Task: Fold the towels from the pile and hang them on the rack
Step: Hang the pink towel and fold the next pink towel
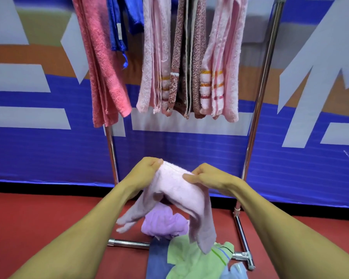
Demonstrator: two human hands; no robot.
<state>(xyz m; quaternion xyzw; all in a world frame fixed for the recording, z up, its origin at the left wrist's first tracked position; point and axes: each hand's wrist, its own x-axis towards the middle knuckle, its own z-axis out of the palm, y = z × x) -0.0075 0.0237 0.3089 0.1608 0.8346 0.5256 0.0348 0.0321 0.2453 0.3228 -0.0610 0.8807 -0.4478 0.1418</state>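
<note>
Both hands, left hand (147, 168) and right hand (205, 176), pinch the top edge of a pale pink towel (179, 198), held above the floor pile (189, 256), below the rack (258, 109) with its 5 hung towels.

No readable text — banner (290, 158) shapes (large, pale) stay undecipherable.

Below me the red floor (48, 228) carries the rack's chrome base bars (127, 243) and a towel pile (185, 256), near right.
</note>
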